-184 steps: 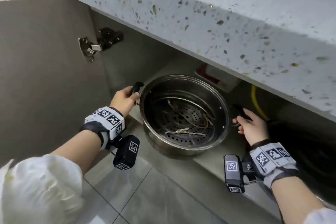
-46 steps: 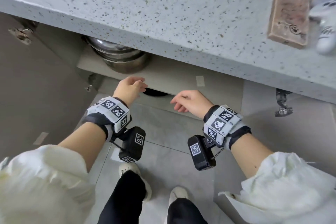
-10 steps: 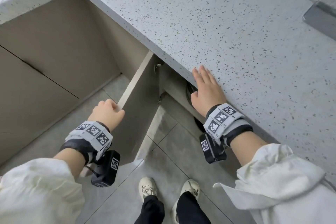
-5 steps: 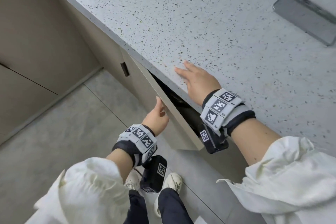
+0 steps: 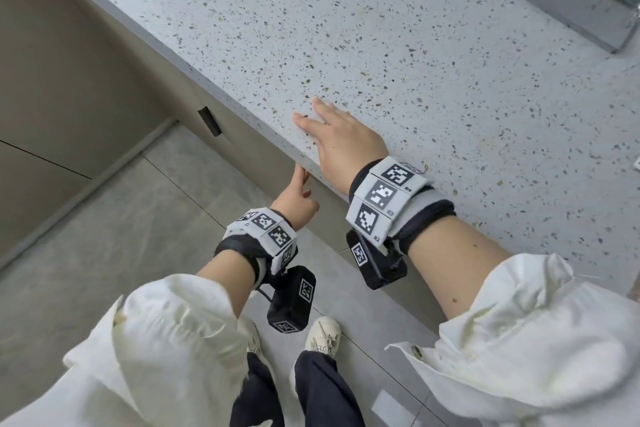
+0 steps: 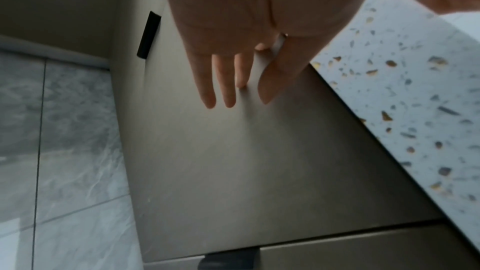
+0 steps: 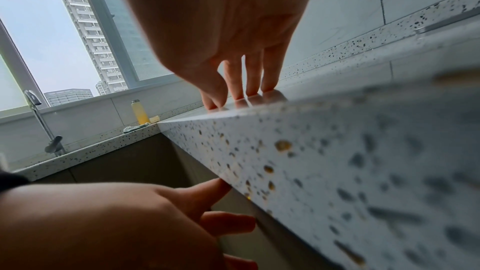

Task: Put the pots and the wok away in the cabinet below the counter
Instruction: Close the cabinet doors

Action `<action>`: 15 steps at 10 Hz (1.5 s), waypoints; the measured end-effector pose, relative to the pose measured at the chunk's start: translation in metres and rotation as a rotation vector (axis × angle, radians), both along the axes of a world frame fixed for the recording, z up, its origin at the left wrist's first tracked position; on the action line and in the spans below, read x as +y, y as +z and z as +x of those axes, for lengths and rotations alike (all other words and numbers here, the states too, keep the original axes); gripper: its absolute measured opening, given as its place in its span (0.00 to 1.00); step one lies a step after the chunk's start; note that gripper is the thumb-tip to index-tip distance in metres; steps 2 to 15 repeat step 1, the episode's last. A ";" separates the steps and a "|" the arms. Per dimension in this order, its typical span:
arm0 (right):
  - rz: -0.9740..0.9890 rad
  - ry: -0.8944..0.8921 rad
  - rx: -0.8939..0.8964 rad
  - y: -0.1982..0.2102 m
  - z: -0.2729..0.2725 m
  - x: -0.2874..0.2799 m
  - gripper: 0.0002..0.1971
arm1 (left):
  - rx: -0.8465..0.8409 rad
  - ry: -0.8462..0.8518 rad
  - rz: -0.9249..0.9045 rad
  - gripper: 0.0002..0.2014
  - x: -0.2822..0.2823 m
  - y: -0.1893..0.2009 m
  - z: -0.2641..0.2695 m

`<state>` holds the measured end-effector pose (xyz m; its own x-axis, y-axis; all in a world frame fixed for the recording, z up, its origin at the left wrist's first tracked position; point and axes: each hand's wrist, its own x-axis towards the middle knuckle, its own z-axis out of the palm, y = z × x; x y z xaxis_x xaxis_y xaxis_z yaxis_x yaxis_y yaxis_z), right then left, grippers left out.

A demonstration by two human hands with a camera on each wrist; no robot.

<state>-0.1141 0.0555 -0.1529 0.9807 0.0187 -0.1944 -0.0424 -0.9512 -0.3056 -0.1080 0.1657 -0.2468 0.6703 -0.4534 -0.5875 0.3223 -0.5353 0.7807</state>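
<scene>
Head view showed the left hand [image 5: 294,203] down below the counter [image 5: 415,55] edge, fingers straight and flat against the door [image 6: 246,161], holding nothing. The left wrist view confirmed it: fingertips [image 6: 230,102] pressed on the panel, which sat flush with its neighbour, a dark handle [image 6: 148,35] off to the far left. The right hand [image 5: 341,140] lay spread on the countertop near the edge, fingers relaxed, empty too. No pots or wok showed anywhere; they were presumably inside, behind that door. By my reading the stowing was done and the door shut, with nothing obvious left but letting go.
</scene>
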 end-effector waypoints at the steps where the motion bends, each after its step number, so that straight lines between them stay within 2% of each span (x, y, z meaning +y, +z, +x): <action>1: 0.014 0.006 0.013 0.004 0.002 0.001 0.28 | -0.101 -0.039 0.110 0.37 0.006 0.014 0.003; 15: 0.014 0.006 0.013 0.004 0.002 0.001 0.28 | -0.101 -0.039 0.110 0.37 0.006 0.014 0.003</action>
